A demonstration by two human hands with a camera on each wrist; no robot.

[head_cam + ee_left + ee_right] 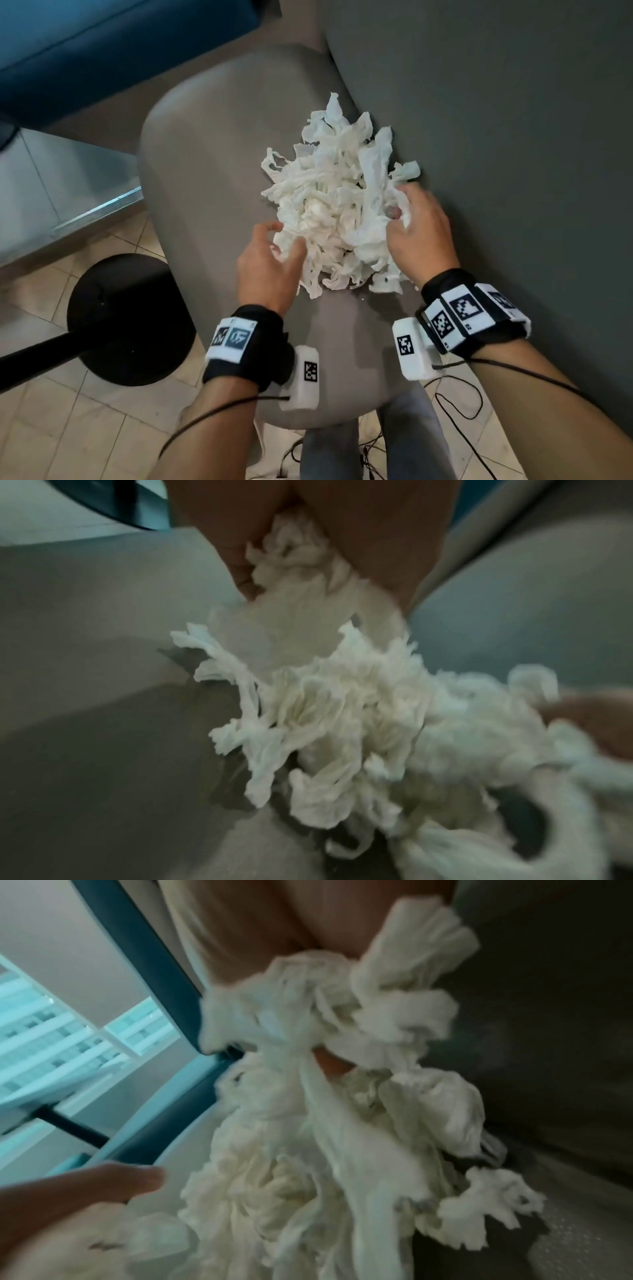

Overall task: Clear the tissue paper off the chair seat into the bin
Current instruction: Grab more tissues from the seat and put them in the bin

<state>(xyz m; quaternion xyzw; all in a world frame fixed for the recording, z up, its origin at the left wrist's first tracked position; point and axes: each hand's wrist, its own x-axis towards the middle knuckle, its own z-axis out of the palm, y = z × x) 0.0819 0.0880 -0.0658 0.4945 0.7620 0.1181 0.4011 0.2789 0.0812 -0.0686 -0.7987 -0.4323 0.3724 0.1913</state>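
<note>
A loose heap of white crumpled tissue paper (337, 205) lies on the grey chair seat (205, 144), close to the dark backrest. My left hand (274, 253) is at the heap's near left edge, with fingers and thumb curled into the tissue (308, 593). My right hand (411, 222) is at the heap's right side by the backrest, its fingers curled round strips of tissue (342, 1010). Both wrist views are blurred. No bin shows in any view.
The dark grey backrest (496, 137) rises right of the heap. A black round table base (126, 318) and pole stand on the tiled floor at left. A blue sofa (85, 51) sits at the far left. Cables (459, 401) trail under the seat's front.
</note>
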